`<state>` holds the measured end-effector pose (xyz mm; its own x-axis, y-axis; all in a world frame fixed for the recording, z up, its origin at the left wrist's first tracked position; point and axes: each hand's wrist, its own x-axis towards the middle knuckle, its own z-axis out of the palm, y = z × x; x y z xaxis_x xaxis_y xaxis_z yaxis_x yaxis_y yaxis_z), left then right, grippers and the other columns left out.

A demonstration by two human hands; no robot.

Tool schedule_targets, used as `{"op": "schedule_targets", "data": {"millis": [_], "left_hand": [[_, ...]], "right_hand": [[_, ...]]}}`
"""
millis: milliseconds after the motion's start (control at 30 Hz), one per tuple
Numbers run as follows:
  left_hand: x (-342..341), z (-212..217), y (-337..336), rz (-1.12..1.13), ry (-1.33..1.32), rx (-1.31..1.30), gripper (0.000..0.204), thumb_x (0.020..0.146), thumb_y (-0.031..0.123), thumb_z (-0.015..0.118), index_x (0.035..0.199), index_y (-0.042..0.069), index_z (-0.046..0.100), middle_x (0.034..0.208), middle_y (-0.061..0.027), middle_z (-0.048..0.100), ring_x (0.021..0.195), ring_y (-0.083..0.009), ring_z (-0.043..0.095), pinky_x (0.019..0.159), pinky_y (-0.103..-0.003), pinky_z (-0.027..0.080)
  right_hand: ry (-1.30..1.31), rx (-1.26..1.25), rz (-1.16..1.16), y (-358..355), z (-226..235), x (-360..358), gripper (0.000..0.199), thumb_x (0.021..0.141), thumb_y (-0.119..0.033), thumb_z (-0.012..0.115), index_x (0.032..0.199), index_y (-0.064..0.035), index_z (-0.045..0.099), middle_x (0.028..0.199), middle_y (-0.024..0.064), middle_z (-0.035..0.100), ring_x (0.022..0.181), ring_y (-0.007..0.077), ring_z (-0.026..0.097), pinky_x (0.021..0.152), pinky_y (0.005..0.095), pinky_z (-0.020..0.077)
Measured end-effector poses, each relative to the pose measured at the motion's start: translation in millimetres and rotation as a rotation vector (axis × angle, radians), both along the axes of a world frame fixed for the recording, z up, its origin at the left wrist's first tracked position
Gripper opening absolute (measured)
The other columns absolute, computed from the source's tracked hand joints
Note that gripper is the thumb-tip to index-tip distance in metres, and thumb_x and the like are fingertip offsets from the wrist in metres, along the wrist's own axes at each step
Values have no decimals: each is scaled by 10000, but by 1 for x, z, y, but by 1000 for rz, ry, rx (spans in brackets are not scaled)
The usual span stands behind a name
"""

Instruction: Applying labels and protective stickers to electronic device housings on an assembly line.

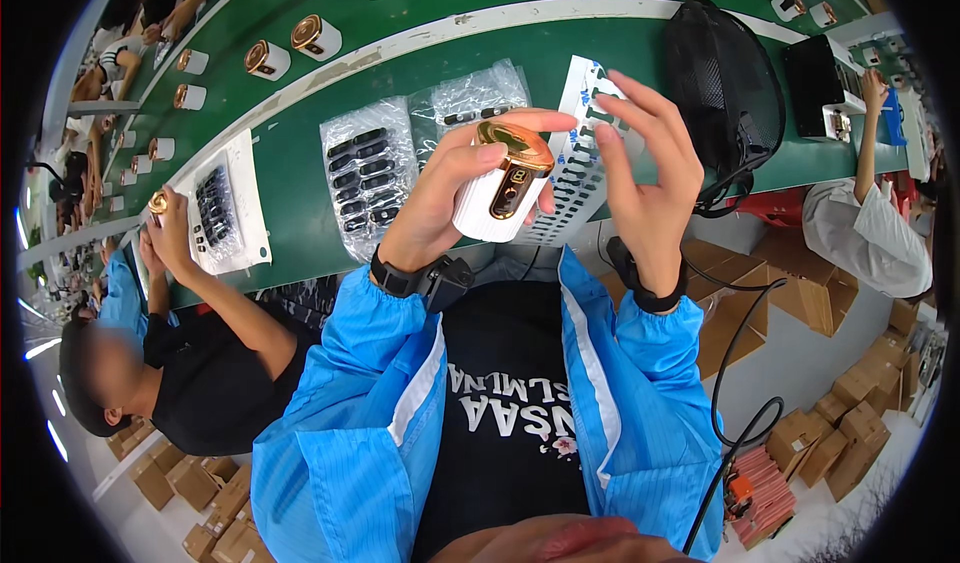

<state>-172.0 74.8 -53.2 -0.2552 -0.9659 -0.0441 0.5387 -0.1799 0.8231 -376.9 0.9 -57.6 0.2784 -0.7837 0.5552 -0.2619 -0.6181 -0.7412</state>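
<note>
My left hand (pixel 440 188) grips a small white device with a shiny gold top (pixel 503 185), held up in front of my chest. My right hand (pixel 648 168) hovers just to the right of the device with its fingers spread and nothing in it. Behind the right hand a white sheet holding rows of small dark parts (pixel 580 93) lies on the green conveyor belt (pixel 300 223). Both wrists wear black bands, and both sleeves are blue.
Clear bags of small black parts (pixel 368 178) lie on the belt. More white and gold devices (pixel 315 36) ride along it. A black mesh bag (pixel 725 83) sits at the right. A person at my left (pixel 175 233) handles another device; another person (pixel 865 228) stands right. Cardboard boxes (pixel 845 433) cover the floor.
</note>
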Motion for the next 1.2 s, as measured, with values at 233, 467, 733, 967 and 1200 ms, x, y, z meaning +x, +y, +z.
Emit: {"op": "schedule_targets", "data": {"millis": [233, 467, 733, 967, 1200], "left_hand": [[-3, 0, 2, 13, 24, 22, 689, 1001, 470, 542, 1455, -48, 574, 899, -180, 749, 733, -180, 722, 650, -271, 593], [-4, -2, 3, 24, 32, 43, 655, 1017, 442, 530, 1454, -44, 576, 906, -184, 752, 733, -178, 718, 656, -267, 592], [-11, 4, 1, 13, -4, 78, 721, 993, 478, 522, 1463, -68, 552, 906, -183, 747, 742, -183, 724, 648, -265, 594], [-14, 11, 1, 59, -107, 123, 849, 953, 559, 499, 1470, -115, 517, 863, -199, 739, 697, -180, 713, 614, -254, 590], [-18, 10, 1, 79, -80, 132, 831, 947, 505, 543, 1446, -159, 513, 880, -143, 701, 765, -224, 743, 612, -267, 605]], "right_hand": [[-3, 221, 52, 3, 3, -2, 227, 909, 28, 733, 1130, -12, 769, 1239, 142, 737, 1147, 288, 708, 977, 371, 544], [141, -219, -133, 4, 10, 1, 218, 859, 18, 790, 1074, -15, 779, 1126, 124, 758, 1058, 277, 708, 921, 364, 550], [287, -349, -114, 6, 8, -4, 241, 795, 15, 843, 1019, -57, 792, 1045, 88, 761, 957, 252, 702, 856, 360, 542], [242, -183, -33, 0, 11, -8, 222, 815, 17, 831, 1029, -32, 796, 993, 92, 765, 912, 260, 706, 815, 338, 545], [179, 249, 64, 0, 25, -13, 147, 880, 11, 787, 1024, 39, 773, 949, 108, 754, 849, 179, 700, 774, 282, 529]]}}
